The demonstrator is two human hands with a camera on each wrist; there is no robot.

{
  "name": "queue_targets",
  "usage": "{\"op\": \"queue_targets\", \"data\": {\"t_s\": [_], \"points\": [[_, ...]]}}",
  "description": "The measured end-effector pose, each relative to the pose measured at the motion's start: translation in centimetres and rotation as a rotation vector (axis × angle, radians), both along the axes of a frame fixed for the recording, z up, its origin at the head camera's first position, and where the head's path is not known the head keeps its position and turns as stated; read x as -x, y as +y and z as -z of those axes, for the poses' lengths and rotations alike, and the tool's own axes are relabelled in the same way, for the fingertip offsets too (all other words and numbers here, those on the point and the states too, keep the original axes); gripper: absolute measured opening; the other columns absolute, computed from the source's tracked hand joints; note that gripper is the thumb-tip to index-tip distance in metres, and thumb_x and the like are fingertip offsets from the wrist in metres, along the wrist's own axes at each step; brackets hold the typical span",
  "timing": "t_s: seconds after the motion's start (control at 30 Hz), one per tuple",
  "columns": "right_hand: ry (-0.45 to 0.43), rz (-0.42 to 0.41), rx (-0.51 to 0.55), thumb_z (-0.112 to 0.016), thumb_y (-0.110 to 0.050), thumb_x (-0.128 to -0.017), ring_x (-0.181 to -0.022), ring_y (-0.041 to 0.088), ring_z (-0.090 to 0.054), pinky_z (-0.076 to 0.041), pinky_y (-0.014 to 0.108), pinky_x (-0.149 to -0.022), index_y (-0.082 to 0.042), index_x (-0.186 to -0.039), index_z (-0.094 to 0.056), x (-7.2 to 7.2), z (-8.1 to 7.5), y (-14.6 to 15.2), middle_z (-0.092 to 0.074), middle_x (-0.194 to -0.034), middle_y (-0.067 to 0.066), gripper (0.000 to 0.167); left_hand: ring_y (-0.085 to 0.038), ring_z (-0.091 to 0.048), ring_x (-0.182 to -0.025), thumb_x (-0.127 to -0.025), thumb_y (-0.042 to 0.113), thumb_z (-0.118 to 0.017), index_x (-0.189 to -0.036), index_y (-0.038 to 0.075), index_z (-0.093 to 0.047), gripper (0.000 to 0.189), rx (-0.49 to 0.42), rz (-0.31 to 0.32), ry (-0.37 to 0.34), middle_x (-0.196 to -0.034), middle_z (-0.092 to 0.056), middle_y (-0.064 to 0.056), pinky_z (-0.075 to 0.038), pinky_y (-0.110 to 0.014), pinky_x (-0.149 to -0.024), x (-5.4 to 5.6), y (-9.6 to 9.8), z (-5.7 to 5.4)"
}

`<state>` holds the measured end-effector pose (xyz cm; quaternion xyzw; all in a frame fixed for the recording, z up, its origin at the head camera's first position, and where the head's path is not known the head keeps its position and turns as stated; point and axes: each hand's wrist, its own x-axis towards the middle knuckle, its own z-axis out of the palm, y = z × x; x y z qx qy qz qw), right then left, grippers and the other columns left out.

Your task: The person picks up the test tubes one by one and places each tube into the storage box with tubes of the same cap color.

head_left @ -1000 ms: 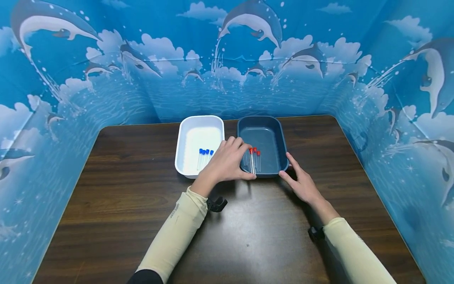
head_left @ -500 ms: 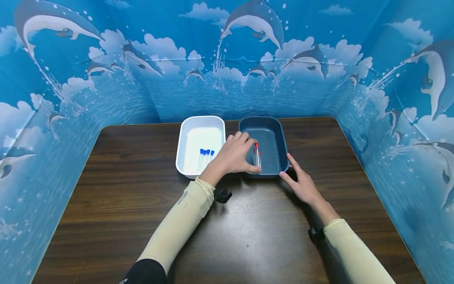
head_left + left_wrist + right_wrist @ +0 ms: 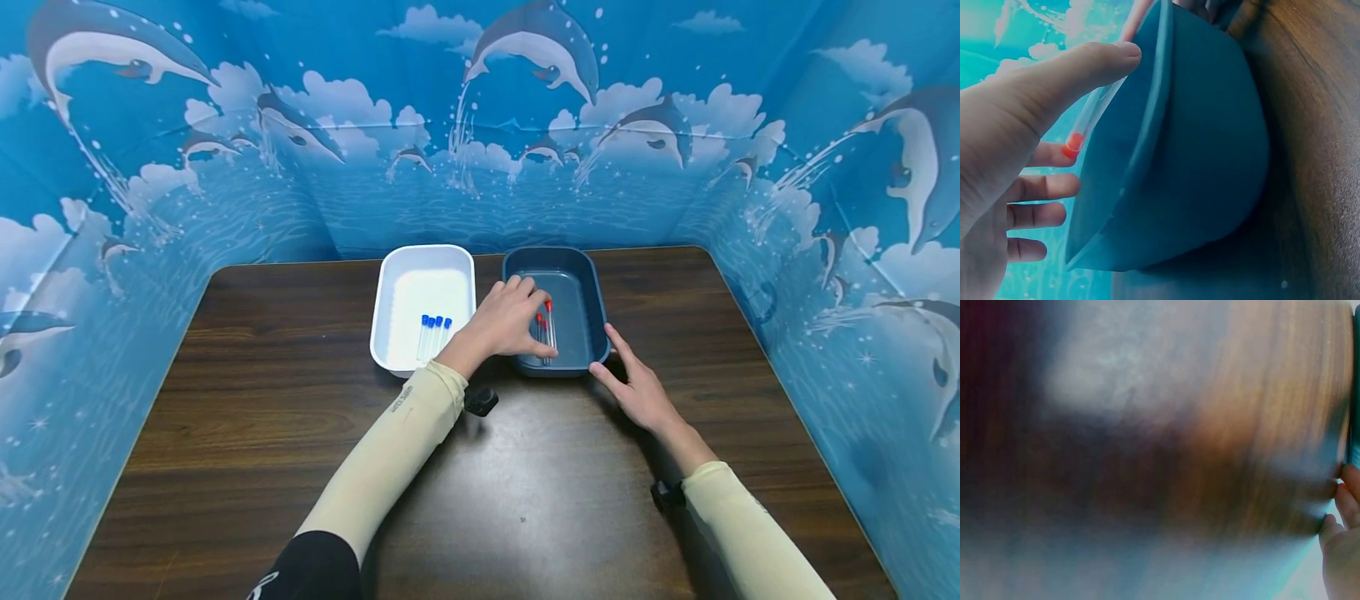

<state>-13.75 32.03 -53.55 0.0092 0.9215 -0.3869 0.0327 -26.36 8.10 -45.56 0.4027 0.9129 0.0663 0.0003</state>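
My left hand (image 3: 504, 323) holds a clear tube with a red cap (image 3: 551, 321) between thumb and forefinger, over the near part of the dark blue-grey tray (image 3: 577, 300). In the left wrist view the thumb presses one end of the tube (image 3: 1089, 117), and the forefinger touches its red cap. Other red-capped tubes (image 3: 539, 329) lie in that tray, partly covered by the hand. Against the tray's near right corner rests my right hand (image 3: 641, 392), its fingers extended and gripping nothing. The right wrist view is blurred, with only fingers (image 3: 1350, 509) at its edge.
A white tray (image 3: 401, 287) stands just left of the dark one, with several blue-capped tubes (image 3: 435, 325) near its front. Both trays sit toward the back of a brown wood table (image 3: 285, 358). Behind them hangs a blue dolphin-print curtain (image 3: 480, 200).
My left hand has moved right and slightly away over the dark tray, carrying the red-capped tube from the tray's left front toward its middle. The right hand stays at the tray's corner.
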Motion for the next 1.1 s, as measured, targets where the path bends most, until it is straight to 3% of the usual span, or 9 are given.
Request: {"op": "queue_targets", "data": {"t_s": [0.67,1.1], "points": [[0.000,-0.003,0.012,-0.047,-0.060,-0.097,-0.136,0.046,-0.034,-0.025,0.072,-0.101,-0.049,-0.154,-0.004,0.1,0.1,-0.1,-0.040,-0.149,0.021,0.072,-0.021,-0.041,-0.102,-0.069,0.076,-0.069,-0.133,0.013,-0.056,0.090,0.026,0.050,-0.038,-0.118,-0.051,-0.004,-0.037,-0.037,-0.089,1.0,1.5,1.3],[-0.017,0.002,0.010,-0.046,-0.061,-0.096,-0.136,0.048,-0.033,-0.025,0.073,-0.100,-0.048,-0.154,-0.003,0.2,0.1,-0.1,-0.039,-0.149,0.022,0.073,-0.020,-0.041,-0.103,-0.071,0.078,-0.066,-0.136,0.014,-0.054,0.092,0.111,0.053,-0.016,-0.122,-0.052,-0.004,-0.038,-0.036,-0.090,1.4,2.2,2.3]]}}
